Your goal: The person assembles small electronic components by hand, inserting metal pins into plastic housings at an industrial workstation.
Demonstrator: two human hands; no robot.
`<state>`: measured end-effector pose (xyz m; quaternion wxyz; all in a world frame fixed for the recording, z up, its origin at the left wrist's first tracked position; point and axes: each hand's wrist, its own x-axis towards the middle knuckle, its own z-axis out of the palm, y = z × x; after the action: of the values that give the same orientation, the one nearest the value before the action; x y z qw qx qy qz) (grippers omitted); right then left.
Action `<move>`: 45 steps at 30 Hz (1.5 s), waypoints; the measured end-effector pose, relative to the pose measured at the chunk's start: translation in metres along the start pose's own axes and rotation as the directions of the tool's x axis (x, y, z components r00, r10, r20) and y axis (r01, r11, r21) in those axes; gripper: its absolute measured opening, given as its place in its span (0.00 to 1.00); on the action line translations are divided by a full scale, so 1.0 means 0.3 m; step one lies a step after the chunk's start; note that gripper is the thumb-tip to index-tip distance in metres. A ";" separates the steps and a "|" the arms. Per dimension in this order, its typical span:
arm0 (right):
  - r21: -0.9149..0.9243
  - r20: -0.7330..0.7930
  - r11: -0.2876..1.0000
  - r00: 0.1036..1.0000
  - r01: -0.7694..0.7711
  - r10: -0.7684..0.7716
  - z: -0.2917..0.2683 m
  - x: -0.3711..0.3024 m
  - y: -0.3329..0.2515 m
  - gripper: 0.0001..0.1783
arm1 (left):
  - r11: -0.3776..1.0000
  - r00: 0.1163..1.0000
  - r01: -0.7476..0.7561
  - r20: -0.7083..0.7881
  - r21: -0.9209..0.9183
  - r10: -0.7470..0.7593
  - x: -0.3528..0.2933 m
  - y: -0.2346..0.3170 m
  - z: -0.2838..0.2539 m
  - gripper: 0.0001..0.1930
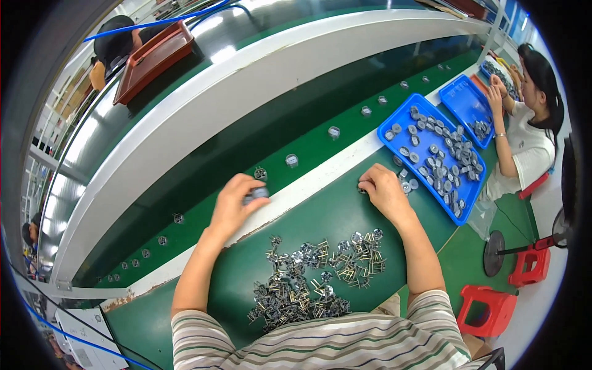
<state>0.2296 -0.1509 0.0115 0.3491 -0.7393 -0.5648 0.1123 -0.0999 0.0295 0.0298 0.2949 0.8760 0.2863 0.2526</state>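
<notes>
At the white edge beside the green belt, my left hand [231, 203] grips a small round grey plastic part [256, 195], a little blurred. Just beyond its fingertips, a round metal-pinned part [261, 173] lies on the belt. My right hand [383, 190] is closed in a pinch over the green table, close to the blue tray; what its fingertips hold is mostly hidden. Several loose grey round parts [405, 184] lie between that hand and the tray. Nearer my body, between my forearms, spreads a heap of small metal parts with pins [296, 290].
The blue tray [459, 214] of grey round parts stands at the right, with a second blue tray [453, 92] behind it. Spaced parts line the belt [314, 145]. A co-worker [524, 123] sits at the far right. Red stools [487, 302] stand on the floor.
</notes>
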 end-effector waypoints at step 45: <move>0.208 0.046 0.947 0.965 0.243 -0.258 0.142 -0.021 -0.087 0.09 | 0.985 0.939 -0.174 0.303 0.009 0.163 0.114 0.196 0.310 0.19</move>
<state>0.1840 -0.1370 -0.0043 0.4126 -0.6179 -0.6523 0.1501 0.0020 -0.0218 0.0130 0.2964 0.9306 0.1664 0.1356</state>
